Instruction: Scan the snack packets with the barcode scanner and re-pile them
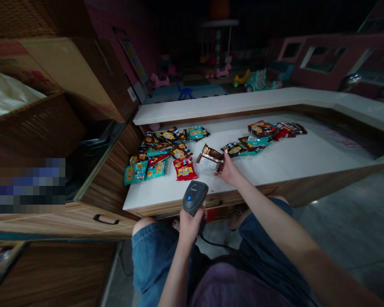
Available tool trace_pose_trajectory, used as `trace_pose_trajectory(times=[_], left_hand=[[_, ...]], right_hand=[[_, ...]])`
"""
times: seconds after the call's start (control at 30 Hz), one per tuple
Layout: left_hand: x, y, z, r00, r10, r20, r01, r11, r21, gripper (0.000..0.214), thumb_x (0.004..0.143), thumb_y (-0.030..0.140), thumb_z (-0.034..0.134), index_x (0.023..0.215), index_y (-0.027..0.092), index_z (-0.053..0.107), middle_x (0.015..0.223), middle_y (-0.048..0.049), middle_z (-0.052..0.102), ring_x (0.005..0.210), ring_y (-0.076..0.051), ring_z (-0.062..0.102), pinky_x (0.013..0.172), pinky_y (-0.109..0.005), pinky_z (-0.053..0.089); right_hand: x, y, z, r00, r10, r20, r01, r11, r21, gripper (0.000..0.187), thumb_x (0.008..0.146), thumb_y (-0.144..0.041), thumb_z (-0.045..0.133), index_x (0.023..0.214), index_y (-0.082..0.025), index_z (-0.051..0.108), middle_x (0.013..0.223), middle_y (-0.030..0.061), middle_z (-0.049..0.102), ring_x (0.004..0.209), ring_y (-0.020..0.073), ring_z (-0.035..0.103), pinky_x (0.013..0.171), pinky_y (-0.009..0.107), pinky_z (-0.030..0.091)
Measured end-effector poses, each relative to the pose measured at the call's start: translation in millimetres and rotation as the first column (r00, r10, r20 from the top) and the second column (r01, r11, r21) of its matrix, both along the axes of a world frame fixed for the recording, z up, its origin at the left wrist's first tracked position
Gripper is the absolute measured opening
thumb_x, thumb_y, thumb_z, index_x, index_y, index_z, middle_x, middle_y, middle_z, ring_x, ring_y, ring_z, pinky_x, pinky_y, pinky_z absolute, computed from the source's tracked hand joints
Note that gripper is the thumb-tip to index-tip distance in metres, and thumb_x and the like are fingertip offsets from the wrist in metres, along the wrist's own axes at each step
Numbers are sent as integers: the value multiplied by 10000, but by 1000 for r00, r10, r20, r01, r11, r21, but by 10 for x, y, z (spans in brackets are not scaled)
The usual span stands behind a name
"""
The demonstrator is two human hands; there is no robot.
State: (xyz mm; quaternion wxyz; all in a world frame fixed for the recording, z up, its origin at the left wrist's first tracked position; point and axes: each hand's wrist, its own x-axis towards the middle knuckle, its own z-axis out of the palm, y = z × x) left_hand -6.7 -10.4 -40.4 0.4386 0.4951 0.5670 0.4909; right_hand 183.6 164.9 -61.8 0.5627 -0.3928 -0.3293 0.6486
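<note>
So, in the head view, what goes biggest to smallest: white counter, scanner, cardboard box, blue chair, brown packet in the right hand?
1. White counter
2. Cardboard box
3. Scanner and brown packet: too alike to rank, and the scanner looks nearer
4. Blue chair, far off

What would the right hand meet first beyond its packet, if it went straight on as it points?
Probably the teal packet at the left pile's right end; height is unclear, so the hand may pass over.

Nothing legible — the snack packets too small and blurry.
</note>
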Motion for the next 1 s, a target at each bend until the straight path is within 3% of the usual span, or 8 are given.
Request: trace_pose_trajectory(times=[0.1, 0.2, 0.27, 0.47, 0.63, 0.83, 1.0], left_hand=[[40, 12, 16, 1000, -5, -8, 5, 1000, -20, 219, 779, 352, 681, 649, 181, 640, 584, -10, 647, 571, -154, 601, 666, -285, 508], [66, 13, 49, 1000, -15, -5, 15, 999, -30, 213, 772, 350, 678, 649, 180, 644, 564, -7, 641, 555, -152, 595, 647, -281, 504], [73, 13, 78, 1000, -22, -2, 21, 999, -30, 217, 766, 351, 674, 636, 180, 642, 559, -11, 643, 551, -153, 599, 641, -280, 507], [89, 48, 117, 1000, -14, -5, 14, 999, -37, 212, 743, 346, 663, 613, 182, 636, 561, -18, 654, 550, -156, 616, 623, -269, 509], [141, 108, 90, 997, -59, -50, 57, 998, -40, 225, 760, 350, 664, 613, 183, 630, 562, -18, 657, 545, -153, 614, 629, -268, 502], [163, 119, 81, 996, -64, -60, 61, 997, -42, 224, 755, 370, 664, 629, 188, 629, 542, -16, 656, 517, -159, 611, 599, -273, 499], [156, 94, 125, 998, -56, -36, 54, 997, -52, 237, 752, 381, 677, 626, 188, 622, 545, -20, 658, 512, -157, 605, 589, -274, 501]], right_hand=[[67, -39, -26, 993, 7, -116, -18, 995, -97, 364, 842, -565, 786, 959, -243, 663, 760, -12, 760, 579, 155, 675, 473, 242, 524], [15, -60, -44, 994, -40, -97, 35, 998, -50, 326, 717, -264, 902, 928, -237, 655, 766, -45, 765, 607, 131, 688, 490, 197, 519], [-35, -72, -57, 995, -53, -80, 51, 998, -31, 326, 702, -204, 894, 924, -231, 657, 788, -38, 778, 657, 145, 717, 542, 214, 561], [-26, -168, -97, 992, -41, -116, 42, 999, 12, 269, 754, -219, 861, 912, -236, 644, 818, -3, 790, 798, 218, 786, 803, 409, 663], [14, -254, -112, 990, -53, -130, 65, 994, 93, 285, 713, -251, 881, 863, -242, 639, 908, 9, 812, 901, 224, 808, 933, 402, 646], [-32, -104, -90, 989, -119, -88, 113, 991, -68, 352, 792, -349, 865, 853, -264, 530, 733, 17, 773, 700, 229, 794, 742, 391, 692], [-98, -30, -74, 990, -121, -74, 114, 989, -95, 407, 737, -260, 908, 930, -253, 549, 727, 1, 763, 625, 210, 763, 638, 359, 680]])
